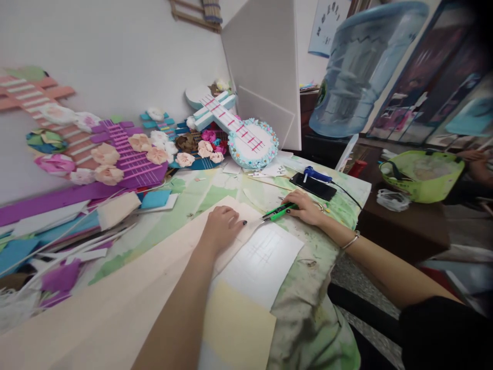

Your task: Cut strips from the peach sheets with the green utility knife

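My left hand [221,228] lies on a long cream-coloured sheet [127,293], pressing near its far end with the fingers spread a little. In my right hand [302,206] is a green utility knife [278,211], its tip pointing left at the sheet's edge. Partly under the cream sheet lies a white sheet with pencil lines [260,257]. A pale yellow piece of paper [239,324] overlaps its near end. Close beyond my right hand are a black phone [314,186] and a blue glue gun [318,174] with a black cord.
Paper-flower instrument models lean against the wall, among them a white and blue one [252,144] and a purple one [142,164]. Coloured scraps [57,246] pile up at left. A water bottle [358,72] and a green basket [427,174] stand at right, near another person's hand.
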### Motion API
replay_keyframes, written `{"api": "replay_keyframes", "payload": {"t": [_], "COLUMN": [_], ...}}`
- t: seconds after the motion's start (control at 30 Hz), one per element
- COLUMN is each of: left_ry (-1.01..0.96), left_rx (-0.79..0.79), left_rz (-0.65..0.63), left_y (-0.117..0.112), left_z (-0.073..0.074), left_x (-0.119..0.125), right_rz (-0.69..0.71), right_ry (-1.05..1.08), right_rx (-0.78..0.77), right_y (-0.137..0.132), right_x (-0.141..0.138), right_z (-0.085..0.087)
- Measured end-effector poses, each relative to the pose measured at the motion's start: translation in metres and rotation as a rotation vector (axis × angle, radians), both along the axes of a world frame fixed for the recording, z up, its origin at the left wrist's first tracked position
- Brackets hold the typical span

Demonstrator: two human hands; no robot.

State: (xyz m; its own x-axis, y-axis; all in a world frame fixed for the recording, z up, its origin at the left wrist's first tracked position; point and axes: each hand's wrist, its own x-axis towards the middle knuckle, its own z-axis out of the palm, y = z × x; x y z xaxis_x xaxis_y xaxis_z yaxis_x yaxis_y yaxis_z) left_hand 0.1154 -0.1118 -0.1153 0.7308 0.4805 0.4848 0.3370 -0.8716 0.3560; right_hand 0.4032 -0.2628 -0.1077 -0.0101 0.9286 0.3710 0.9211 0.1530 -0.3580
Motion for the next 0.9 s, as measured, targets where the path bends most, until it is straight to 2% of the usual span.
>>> {"api": "replay_keyframes", "payload": {"t": [0.33, 0.67, 0.9], "left_ry": [0.020, 0.012, 0.014], "left_rx": [0.022, 0.044, 0.040], "left_rz": [-0.003, 0.003, 0.003], "left_y": [0.002, 0.005, 0.004], "left_z": [-0.002, -0.003, -0.001], "left_x": [0.000, 0.000, -0.001], "right_rz": [0.038, 0.018, -0.077], "right_ry": [-0.003, -0.001, -0.015], "right_rx": [0.001, 0.024, 0.006], "right_y": [-0.001, -0.003, -0.012], "right_x": [-0.003, -0.005, -0.010], "right_z": [-0.001, -0.001, -0.001]}}
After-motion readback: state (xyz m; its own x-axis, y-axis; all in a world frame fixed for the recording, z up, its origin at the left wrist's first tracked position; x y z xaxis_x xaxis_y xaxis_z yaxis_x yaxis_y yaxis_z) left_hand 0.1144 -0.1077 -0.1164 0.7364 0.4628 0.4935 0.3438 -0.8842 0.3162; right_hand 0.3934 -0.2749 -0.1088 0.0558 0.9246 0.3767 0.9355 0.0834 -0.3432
